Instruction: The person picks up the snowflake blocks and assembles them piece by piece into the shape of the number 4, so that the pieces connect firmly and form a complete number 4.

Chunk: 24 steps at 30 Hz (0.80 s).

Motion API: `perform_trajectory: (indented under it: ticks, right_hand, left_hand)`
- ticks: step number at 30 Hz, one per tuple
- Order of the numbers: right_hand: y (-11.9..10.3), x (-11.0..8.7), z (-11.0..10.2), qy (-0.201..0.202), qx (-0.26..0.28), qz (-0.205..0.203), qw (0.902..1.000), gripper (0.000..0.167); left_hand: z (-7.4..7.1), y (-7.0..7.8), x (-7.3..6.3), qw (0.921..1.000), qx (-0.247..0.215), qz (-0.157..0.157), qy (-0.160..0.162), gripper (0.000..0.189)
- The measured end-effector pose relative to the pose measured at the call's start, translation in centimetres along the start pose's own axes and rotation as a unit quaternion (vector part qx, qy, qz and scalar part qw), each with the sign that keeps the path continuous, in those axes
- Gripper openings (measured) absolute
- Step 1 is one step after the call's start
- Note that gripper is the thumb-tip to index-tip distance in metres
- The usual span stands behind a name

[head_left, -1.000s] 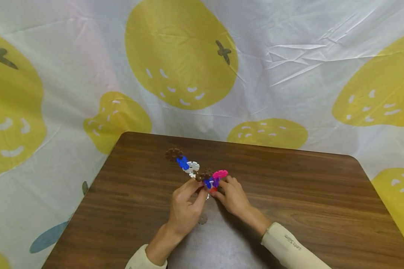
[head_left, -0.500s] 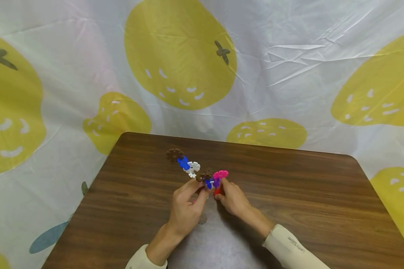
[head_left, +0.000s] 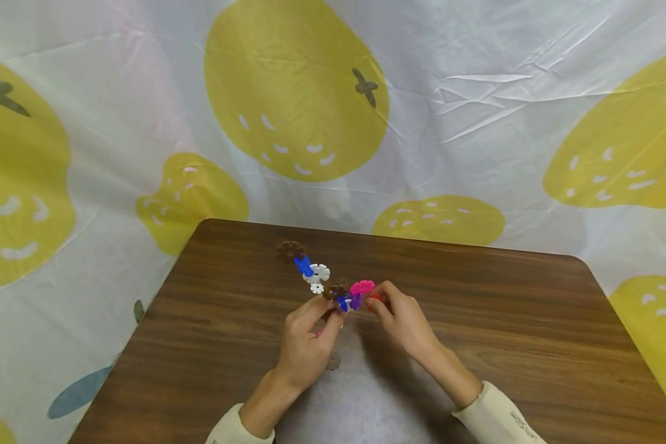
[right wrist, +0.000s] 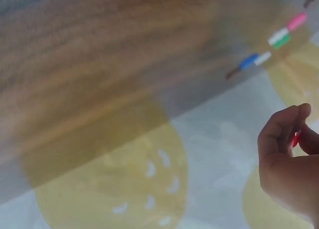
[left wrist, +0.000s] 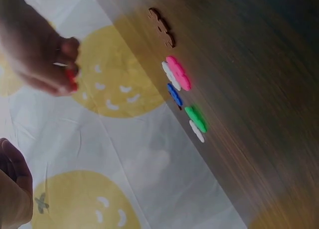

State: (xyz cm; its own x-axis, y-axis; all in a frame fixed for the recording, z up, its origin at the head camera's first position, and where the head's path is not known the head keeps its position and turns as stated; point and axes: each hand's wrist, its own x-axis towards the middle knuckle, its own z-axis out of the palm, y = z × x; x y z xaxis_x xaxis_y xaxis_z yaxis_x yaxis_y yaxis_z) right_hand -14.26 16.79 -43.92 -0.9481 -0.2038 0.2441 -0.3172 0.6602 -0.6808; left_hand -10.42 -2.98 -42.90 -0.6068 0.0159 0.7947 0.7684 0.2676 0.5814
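Notched plastic discs in a loose cluster [head_left: 341, 301] sit about midway across the counter [head_left: 505, 320], pinched between the thumb and fingers of the left grip [head_left: 309, 333]. From there, a white disc [head_left: 320, 273], a blue disc [head_left: 303, 266] and a brown disc [head_left: 290, 250] trail towards the counter's far left corner. On the cluster's right side a bright pink disc [head_left: 362, 287] tops a purple piece [head_left: 356, 301]. Just beside it, the right grip [head_left: 402, 317] pinches a small red disc [head_left: 375, 301]. Nearer the front edge, a grey-brown disc [head_left: 333, 361] lies flat.

Dark wood grain runs across the counter, which has rounded far corners and a pale sheen towards the front. Behind its far edge hangs a white cloth [head_left: 477, 142], slightly shiny and creased, printed with large yellow fruit shapes. Cream sleeves [head_left: 494, 413] cover both forearms; the right one bears small lettering, too blurred to read. The left wrist view shows a green disc [left wrist: 196, 119] among others, thin and scalloped, seen nearly edge-on against the wood.
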Motion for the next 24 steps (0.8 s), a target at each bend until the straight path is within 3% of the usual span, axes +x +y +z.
perform_trajectory:
  ticks: [12,24]
  right_hand:
    - [-4.3,-1.2,-4.9,0.072,0.008,-0.05,0.9961,0.005]
    - [-7.9,-1.9,-7.8,0.112,0.013,-0.078,0.9906,0.025]
  left_hand:
    - [0.0,-0.1,-0.1,1.0,-0.005,0.001,0.003,0.016]
    - [0.1,0.0,-0.1,0.9999,-0.013,0.001,-0.001,0.016]
